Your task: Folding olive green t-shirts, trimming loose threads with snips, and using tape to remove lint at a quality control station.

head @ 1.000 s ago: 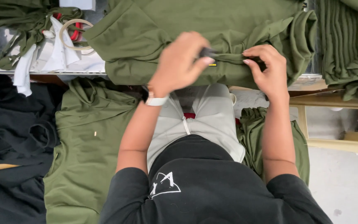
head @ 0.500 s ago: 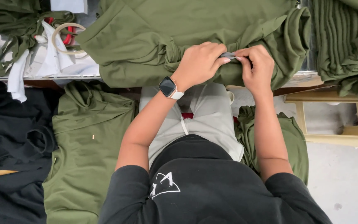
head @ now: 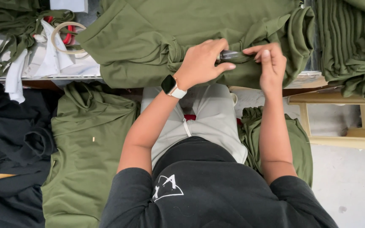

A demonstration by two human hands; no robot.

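Observation:
An olive green garment (head: 148,38) lies spread on the table in front of me. My left hand (head: 201,63), with a watch on its wrist, is closed around a small dark tool (head: 230,55) held against a fold of the garment. My right hand (head: 271,65) pinches the same fold of green cloth just to the right of the tool's tip. The tool's working end is hidden between my fingers and the cloth.
A stack of folded olive garments (head: 351,46) sits at the right. White cloth scraps (head: 43,63) and a tape ring (head: 66,38) lie at the back left. Olive garments (head: 85,147) and black ones (head: 9,147) hang below the table edge. A wooden stool (head: 339,122) stands right.
My left hand came down from above the cloth and closed in beside my right hand on the fold. Both hands now sit slightly lower on the garment.

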